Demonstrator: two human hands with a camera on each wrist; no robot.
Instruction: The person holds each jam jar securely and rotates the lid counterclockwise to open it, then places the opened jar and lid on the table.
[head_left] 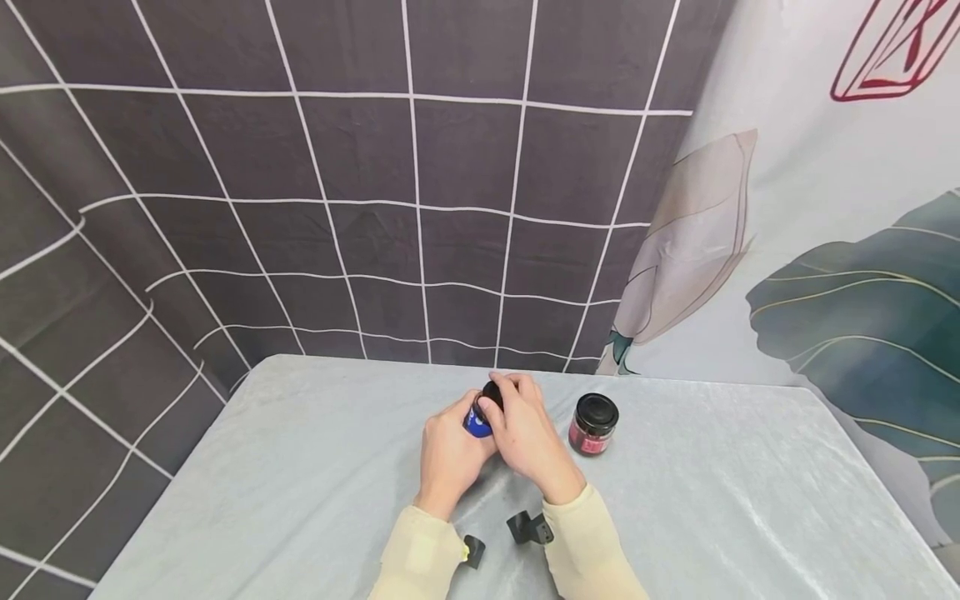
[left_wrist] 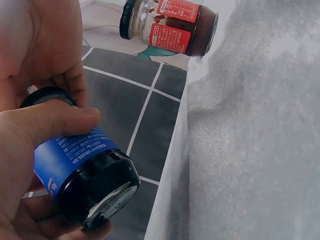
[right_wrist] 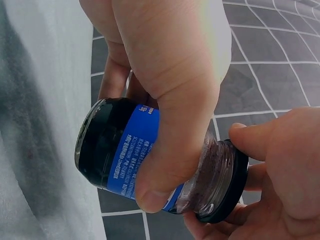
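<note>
My left hand (head_left: 452, 454) grips the body of a glass jar (left_wrist: 75, 160) with a blue label and dark contents, its thumb lying across the label. The jar is tilted and held off the table. On its black lid (right_wrist: 234, 182) is my right hand (head_left: 531, 433), whose thumb and fingers pinch the rim. In the right wrist view the lid sits at the jar's mouth; whether it is loose I cannot tell. A second jar (head_left: 592, 427), with a red label and black lid, stands upright to the right of my hands, touched by neither.
A pale grey cloth covers the table (head_left: 300, 483). Behind it hangs a dark curtain (head_left: 360, 167) with a white grid, and at the right a white curtain (head_left: 795, 183) with leaf prints. Small black cameras (head_left: 531, 528) are strapped at both wrists.
</note>
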